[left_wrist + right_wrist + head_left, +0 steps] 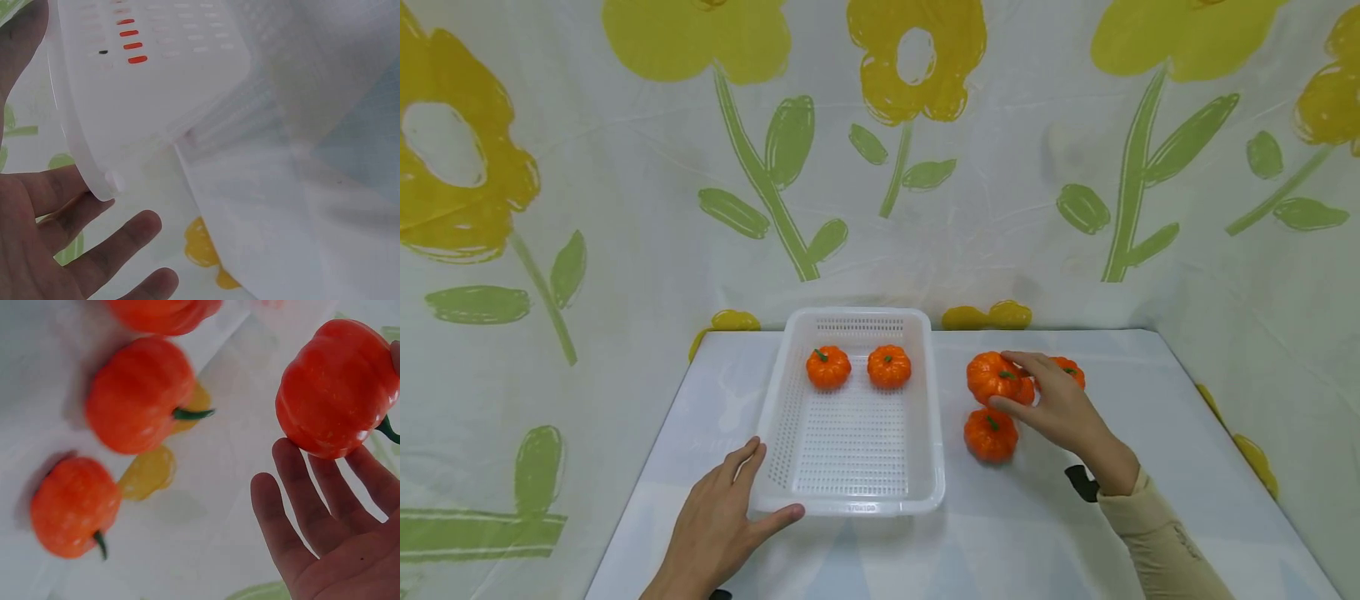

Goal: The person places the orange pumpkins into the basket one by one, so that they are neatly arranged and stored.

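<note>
Both hands in view. Left hand (711, 512): inside the worktop's (1150, 417) left edge, back up, left fingers (745, 467) pointing toward the far edge, left thumb (781, 520) stretched out sideways toward the right edge. The left wrist view showed the fingers fanned, with gaps between. Right hand (1060, 408): over the right half, short of the far right corner; right thumb (1011, 407) and right fingers (1030, 363) opposed in a grip, little finger apart from the load. Right wrist (1112, 467) bare; sleeve (1157, 537) angled in from the near right.
</note>
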A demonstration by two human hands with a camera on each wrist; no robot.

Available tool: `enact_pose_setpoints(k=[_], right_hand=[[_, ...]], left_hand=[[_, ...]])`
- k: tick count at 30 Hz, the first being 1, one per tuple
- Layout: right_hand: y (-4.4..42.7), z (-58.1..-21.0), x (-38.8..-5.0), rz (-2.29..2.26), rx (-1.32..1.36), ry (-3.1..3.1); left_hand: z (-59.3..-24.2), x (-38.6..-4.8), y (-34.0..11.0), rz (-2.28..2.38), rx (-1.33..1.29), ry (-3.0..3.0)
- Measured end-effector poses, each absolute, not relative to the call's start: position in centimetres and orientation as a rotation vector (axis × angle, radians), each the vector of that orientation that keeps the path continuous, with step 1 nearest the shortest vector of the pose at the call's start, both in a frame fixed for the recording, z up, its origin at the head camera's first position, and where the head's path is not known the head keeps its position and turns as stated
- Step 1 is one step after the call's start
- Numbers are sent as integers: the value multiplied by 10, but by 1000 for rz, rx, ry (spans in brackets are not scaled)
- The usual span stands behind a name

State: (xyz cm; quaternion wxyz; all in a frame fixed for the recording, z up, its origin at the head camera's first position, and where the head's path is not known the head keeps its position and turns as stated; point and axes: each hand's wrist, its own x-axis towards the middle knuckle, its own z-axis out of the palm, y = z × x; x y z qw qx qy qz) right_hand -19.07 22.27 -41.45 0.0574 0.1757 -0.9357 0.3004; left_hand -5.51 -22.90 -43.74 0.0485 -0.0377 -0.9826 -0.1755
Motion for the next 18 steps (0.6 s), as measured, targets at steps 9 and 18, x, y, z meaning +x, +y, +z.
enact_pose_setpoints(k=[9,18], right_hand=[[172,-401,-199,981,609,-2860],[133,-398,-203,1038,741,-2835]], left_hand=[[-436,-58,-227,-515,-78,-3043],[-437,-56,-228,-523,-86,-3026]])
